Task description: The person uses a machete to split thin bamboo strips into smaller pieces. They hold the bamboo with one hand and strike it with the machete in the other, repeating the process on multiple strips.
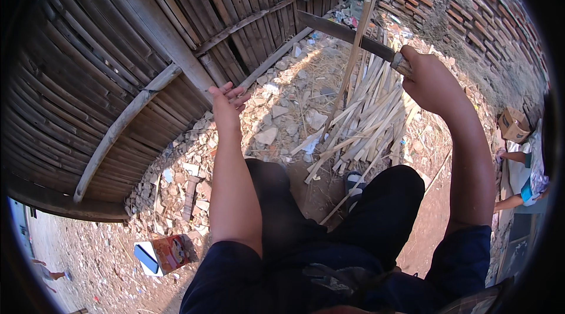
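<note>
My right hand [426, 78] is wrapped round the handle of a machete [338, 28], raised at the right with its long dark blade pointing left. The blade crosses a tall split-bamboo strip [348, 70] that stands nearly upright above a pile. Whether the two touch, I cannot tell. My left hand [228, 102] is held out in front of the bamboo wall, fingers spread, with nothing in it. Below and between the hands lies a loose heap of pale split-bamboo strips [374, 123], ending near my sandalled foot [354, 184].
A bamboo-slat wall [135, 67] rises at the left, a brick wall [453, 8] at the far right. Broken stones [268, 136] cover the ground. A box [170, 254] with a blue phone-like object sits lower left. At the right are a cardboard box [514, 124] and another person [518, 178].
</note>
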`<state>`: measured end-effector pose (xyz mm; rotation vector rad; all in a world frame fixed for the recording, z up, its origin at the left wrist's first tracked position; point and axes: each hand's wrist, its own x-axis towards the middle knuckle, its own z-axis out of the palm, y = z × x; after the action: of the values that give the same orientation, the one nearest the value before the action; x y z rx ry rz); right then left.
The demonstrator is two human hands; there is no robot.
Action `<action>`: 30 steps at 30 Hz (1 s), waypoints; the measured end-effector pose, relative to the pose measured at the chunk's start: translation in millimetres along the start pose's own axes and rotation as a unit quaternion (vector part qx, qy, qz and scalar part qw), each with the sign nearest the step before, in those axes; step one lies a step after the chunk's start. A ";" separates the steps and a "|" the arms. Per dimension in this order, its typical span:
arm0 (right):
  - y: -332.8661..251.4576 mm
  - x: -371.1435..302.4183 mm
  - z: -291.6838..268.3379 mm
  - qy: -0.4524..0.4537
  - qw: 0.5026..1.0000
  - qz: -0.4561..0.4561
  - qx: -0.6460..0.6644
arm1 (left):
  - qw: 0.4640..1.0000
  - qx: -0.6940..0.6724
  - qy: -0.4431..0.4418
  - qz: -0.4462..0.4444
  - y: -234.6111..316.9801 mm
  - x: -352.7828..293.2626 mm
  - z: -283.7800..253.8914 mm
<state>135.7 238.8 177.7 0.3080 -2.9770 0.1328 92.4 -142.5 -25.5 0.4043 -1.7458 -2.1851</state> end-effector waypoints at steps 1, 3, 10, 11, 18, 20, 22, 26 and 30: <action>2.9 1.7 4.9 0.018 1.000 -0.014 0.006 | 1.000 0.003 0.001 -0.005 0.9 -1.4 1.1; -1.6 5.2 3.5 0.014 1.000 -0.019 0.011 | 1.000 0.001 0.015 -0.007 0.7 -1.2 0.7; -4.0 6.4 5.5 0.019 1.000 -0.016 0.004 | 1.000 0.003 0.018 0.001 -1.3 2.7 -4.8; -4.5 5.8 4.9 0.017 1.000 -0.010 0.004 | 0.999 0.009 0.027 0.022 0.4 0.9 -2.7; -2.5 0.1 6.4 0.023 0.999 -0.026 0.011 | 0.949 0.026 0.001 0.313 84.1 -22.1 50.8; 3.4 -2.1 6.7 0.020 1.000 -0.018 -0.003 | 0.916 0.042 -0.057 0.396 121.9 -22.1 85.1; 3.4 -3.8 1.2 0.000 1.000 -0.004 -0.016 | 0.888 0.071 -0.078 0.447 155.2 -18.4 119.8; -2.5 -6.0 -10.7 -0.050 0.998 0.021 -0.015 | 0.811 0.247 -0.132 0.514 175.6 -2.9 176.8; 10.5 -13.3 -9.9 -0.052 0.998 0.025 -0.006 | 0.790 0.337 -0.208 0.469 162.1 10.4 217.9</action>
<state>147.7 252.7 184.6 0.2475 -3.0888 0.1074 5.1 13.1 179.5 -0.7405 -2.2162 -0.9336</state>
